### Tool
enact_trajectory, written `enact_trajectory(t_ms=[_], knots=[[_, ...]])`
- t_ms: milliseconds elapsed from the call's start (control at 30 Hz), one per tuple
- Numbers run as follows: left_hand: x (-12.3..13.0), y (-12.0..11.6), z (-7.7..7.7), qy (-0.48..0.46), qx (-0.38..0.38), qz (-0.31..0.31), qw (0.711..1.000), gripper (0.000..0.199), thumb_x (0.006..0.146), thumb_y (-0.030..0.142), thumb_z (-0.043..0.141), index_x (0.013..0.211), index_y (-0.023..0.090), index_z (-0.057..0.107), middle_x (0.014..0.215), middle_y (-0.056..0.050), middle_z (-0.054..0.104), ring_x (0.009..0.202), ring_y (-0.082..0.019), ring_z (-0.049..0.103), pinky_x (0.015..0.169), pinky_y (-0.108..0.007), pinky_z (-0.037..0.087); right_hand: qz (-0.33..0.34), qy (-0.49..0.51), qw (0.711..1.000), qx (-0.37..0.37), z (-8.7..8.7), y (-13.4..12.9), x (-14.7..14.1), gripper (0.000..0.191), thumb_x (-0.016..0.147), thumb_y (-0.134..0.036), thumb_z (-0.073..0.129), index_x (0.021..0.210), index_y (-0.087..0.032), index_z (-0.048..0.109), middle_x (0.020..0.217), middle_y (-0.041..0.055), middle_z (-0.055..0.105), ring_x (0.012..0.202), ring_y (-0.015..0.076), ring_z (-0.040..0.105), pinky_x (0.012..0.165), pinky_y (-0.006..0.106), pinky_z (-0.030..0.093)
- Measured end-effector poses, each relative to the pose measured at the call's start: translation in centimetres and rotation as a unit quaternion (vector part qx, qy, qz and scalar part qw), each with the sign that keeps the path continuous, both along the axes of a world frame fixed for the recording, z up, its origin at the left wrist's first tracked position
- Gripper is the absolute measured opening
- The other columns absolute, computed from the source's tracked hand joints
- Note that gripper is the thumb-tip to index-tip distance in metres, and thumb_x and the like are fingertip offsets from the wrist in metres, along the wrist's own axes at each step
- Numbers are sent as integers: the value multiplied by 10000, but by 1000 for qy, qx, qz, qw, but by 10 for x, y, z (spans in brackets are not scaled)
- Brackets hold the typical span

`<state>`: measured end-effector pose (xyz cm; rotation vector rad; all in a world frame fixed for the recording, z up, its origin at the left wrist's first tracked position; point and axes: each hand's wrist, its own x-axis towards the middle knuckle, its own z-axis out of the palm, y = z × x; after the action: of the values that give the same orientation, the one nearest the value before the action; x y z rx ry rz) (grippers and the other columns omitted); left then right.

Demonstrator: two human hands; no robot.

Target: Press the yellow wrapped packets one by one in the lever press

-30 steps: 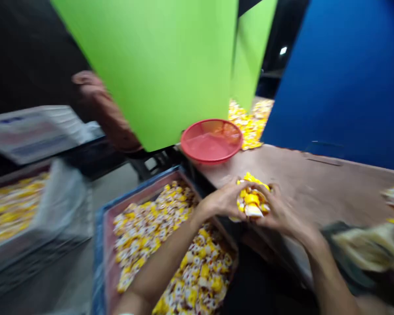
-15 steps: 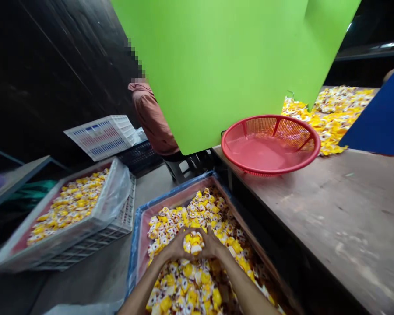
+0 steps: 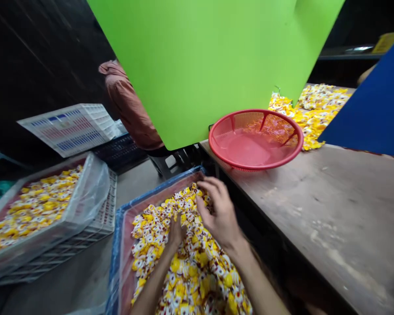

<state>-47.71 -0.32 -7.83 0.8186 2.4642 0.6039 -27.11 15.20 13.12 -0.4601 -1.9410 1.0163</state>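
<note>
My left hand (image 3: 176,232) is lowered among small yellow-and-white wrapped pieces (image 3: 151,229), thumb apart from the fingers; its fingertips are partly lost among the pieces. Above the heap's right side hovers my right hand (image 3: 219,213), fingers spread and curved, nothing visible in it. The pieces fill a blue-rimmed crate (image 3: 114,253) with a pinkish lining, directly in front of me. Motion blurs the right hand a little.
A red mesh basket (image 3: 252,151) stands on the table (image 3: 341,210) at right, near a spread of similar pieces (image 3: 315,116). Green (image 3: 210,65) and blue (image 3: 374,100) panels rise behind. At left is a lined white crate (image 3: 98,192) of pieces. A person in a pink top (image 3: 128,105) is beyond.
My hands were cupped together around a handful of wrapped pieces. Now they are apart, the handful is gone from them, and the right hand has moved up and right. The view has shifted right.
</note>
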Motion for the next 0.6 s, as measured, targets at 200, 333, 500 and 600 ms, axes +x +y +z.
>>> enact_trajectory(t_ms=[200, 333, 500, 600], knots=[[196, 11, 15, -175, 216, -22, 960, 597, 966, 494, 668, 1527, 332, 541, 1601, -155, 552, 1466, -367, 568, 1161, -555, 529, -213, -216, 919, 252, 99, 106, 102, 584, 934, -478, 808, 1466, -298, 649, 1731, 133, 410, 1612, 491, 275, 1258, 777, 225], [256, 13, 87, -312, 298, 25, 902, 629, 945, 671, 703, 1416, 268, 592, 1378, -189, 694, 1158, -309, 741, 1030, -497, 612, -200, -323, 898, 220, 64, 151, 112, 190, 980, -208, 654, 1116, -210, 788, 1316, 146, 750, 1321, 395, 542, 1086, 619, 465], [239, -10, 210, -396, 432, 122, 801, 955, 935, 714, 727, 1693, 316, 303, 1618, -219, 552, 1241, -352, 753, 952, -499, 680, -93, -224, 932, 269, 73, 65, 143, 357, 973, -26, 511, 1111, -207, 786, 1061, 114, 769, 1088, 309, 577, 900, 436, 542], [224, -41, 253, -411, 465, 177, 764, 878, 989, 634, 710, 1717, 364, 301, 1652, -177, 551, 1290, -352, 740, 969, -525, 688, -6, -219, 935, 280, 67, -19, 160, 366, 1000, -26, 541, 1207, -225, 767, 1108, 107, 761, 1119, 301, 608, 1013, 504, 555]])
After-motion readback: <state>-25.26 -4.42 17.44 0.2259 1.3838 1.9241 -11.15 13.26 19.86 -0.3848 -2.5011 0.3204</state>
